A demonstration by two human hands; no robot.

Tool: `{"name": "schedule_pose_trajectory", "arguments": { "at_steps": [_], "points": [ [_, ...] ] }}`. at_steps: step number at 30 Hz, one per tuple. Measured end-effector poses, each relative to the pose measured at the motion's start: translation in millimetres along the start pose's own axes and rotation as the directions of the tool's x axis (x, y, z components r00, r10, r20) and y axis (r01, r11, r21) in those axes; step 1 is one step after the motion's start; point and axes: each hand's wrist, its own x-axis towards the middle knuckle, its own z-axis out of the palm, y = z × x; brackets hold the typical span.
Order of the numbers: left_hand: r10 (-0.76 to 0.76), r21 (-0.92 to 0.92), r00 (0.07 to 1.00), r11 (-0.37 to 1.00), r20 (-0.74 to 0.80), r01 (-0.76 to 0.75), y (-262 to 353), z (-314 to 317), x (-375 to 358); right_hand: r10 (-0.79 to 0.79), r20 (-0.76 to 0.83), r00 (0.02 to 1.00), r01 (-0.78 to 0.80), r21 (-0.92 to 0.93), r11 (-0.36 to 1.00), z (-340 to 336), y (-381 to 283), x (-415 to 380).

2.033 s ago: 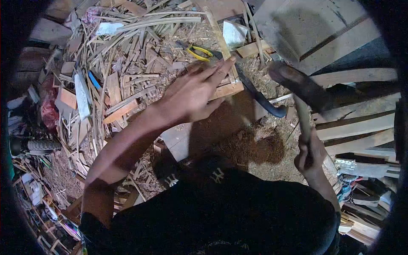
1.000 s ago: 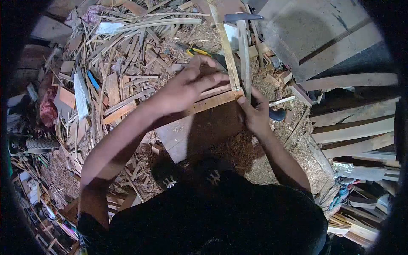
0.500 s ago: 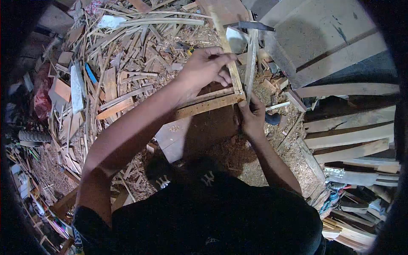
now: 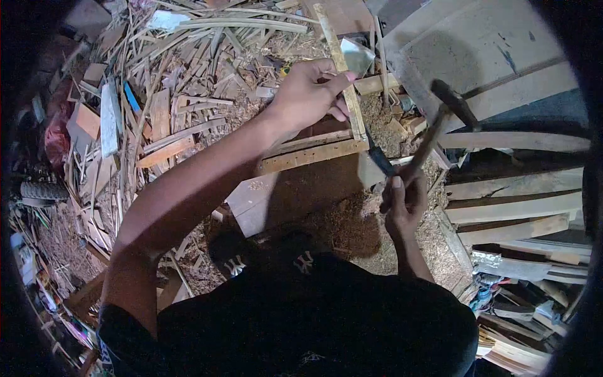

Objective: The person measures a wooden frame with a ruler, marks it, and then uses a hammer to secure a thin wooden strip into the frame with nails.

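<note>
A narrow wooden strip point(image 4: 336, 47) runs away from me, its near end meeting a crosspiece with a row of small dark holes point(image 4: 308, 157) at a corner. My left hand point(image 4: 308, 91) pinches the strip between thumb and fingers a little above that corner. To the right of the corner, my right hand point(image 4: 405, 201) is closed round the handle of a hammer point(image 4: 455, 105), whose dark head tilts up to the right. A slim black piece point(image 4: 380, 158) reaches from the right hand toward the corner; I cannot tell what it is.
A board point(image 4: 295, 195) lies under the wooden pieces. Scrap strips point(image 4: 195, 50) and shavings cover the floor at the left and back. Curved planks point(image 4: 515, 201) are stacked at the right, below a large panel point(image 4: 483, 53). A blue strip point(image 4: 132, 97) lies among the offcuts.
My right hand has moved right and away from the corner, swinging the hammer's head from the back middle to the right. The left hand keeps its pinch on the strip.
</note>
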Motion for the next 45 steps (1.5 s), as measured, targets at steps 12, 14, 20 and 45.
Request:
{"name": "schedule_pose_trajectory", "arguments": {
  "at_steps": [12, 14, 20, 45],
  "points": [
    [0.037, -0.071, 0.999, 0.997, 0.029, -0.035, -8, 3, 2, -0.381, 0.261, 0.887, 0.444, -0.25, 0.861, 38, -51, 73],
    [0.076, -0.079, 0.997, 0.994, 0.01, -0.075, -13, 0, 4, -0.381, 0.333, 0.862, 0.48, -0.3, 0.824, 37, -50, 78],
    [0.089, 0.29, 0.992, 0.955, -0.088, -0.06, -20, -7, 13, -0.519, 0.417, 0.746, 0.645, -0.258, 0.72, 43, -50, 83],
    [0.072, 0.01, 0.997, 0.997, -0.003, -0.072, -5, 2, 7, -0.479, 0.245, 0.843, 0.538, -0.369, 0.758, 65, -47, 75]
  ]
}}
